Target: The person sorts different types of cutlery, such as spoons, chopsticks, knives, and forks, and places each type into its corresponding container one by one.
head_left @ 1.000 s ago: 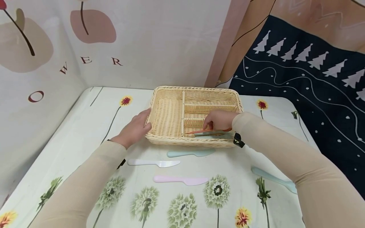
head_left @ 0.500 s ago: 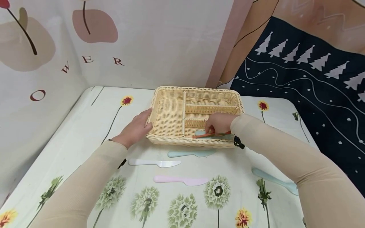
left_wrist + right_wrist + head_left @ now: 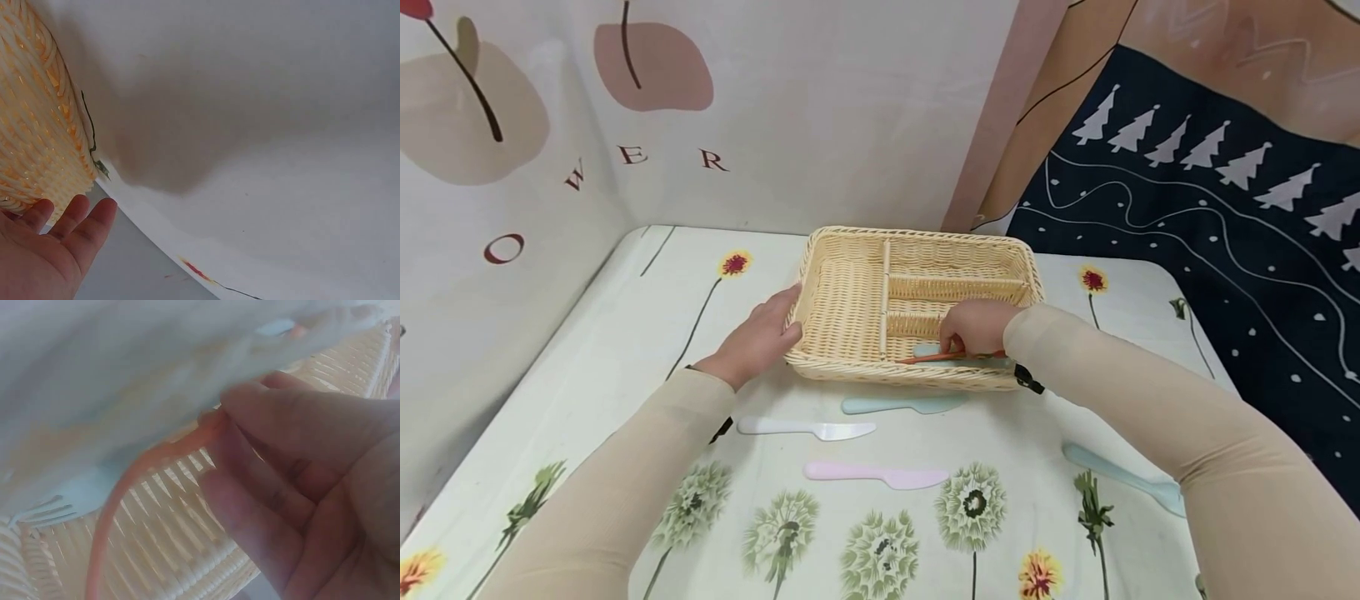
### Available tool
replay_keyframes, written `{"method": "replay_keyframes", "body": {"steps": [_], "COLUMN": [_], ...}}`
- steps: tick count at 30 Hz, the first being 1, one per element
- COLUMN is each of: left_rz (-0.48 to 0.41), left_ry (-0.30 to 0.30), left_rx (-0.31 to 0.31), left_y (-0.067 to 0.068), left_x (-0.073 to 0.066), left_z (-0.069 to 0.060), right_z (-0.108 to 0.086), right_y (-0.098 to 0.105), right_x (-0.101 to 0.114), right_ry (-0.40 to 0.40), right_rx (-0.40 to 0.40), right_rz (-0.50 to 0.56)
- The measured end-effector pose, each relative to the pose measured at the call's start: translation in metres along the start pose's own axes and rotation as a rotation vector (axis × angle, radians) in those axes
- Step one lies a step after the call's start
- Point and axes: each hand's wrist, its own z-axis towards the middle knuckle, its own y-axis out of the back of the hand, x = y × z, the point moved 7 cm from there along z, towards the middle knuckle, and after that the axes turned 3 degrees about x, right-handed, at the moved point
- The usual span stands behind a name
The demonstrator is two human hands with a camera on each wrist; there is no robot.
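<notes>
A rectangular wicker basket (image 3: 842,292) with divided compartments stands toward the back of the table. My left hand (image 3: 758,337) rests against its left end, fingers fairly straight along the outer wall in the left wrist view. Inside the front right compartment, my right hand (image 3: 977,325) pinches a thin orange utensil (image 3: 137,472) between thumb and fingers. It shows edge-on, so its exact kind is unclear. Below it in that compartment lies a light blue fork (image 3: 69,500), its tines visible in the right wrist view. My right hand hides part of both.
Before the basket lie a light blue knife (image 3: 902,405), a white knife (image 3: 805,428) and a pink knife (image 3: 876,475). Another light blue utensil (image 3: 1123,477) lies at the right, partly behind my right sleeve. A flower-patterned cloth (image 3: 700,517) covers the table; a curtain hangs behind.
My right hand has lowered the orange utensil slightly toward the front of the compartment, uncovering more of the light blue piece behind it. My left hand stays at the basket's left end.
</notes>
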Motion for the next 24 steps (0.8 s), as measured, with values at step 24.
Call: {"method": "replay_keyframes", "body": {"steps": [24], "left_rz": [-0.025], "left_ry": [0.007], "left_rx": [0.01], "left_y": [0.0], "left_x": [-0.001], "left_z": [0.001], "right_z": [-0.014], "right_y": [0.008], "right_x": [-0.018], "right_ry": [0.049], "right_rx": [-0.04], "right_rz": [0.291]}}
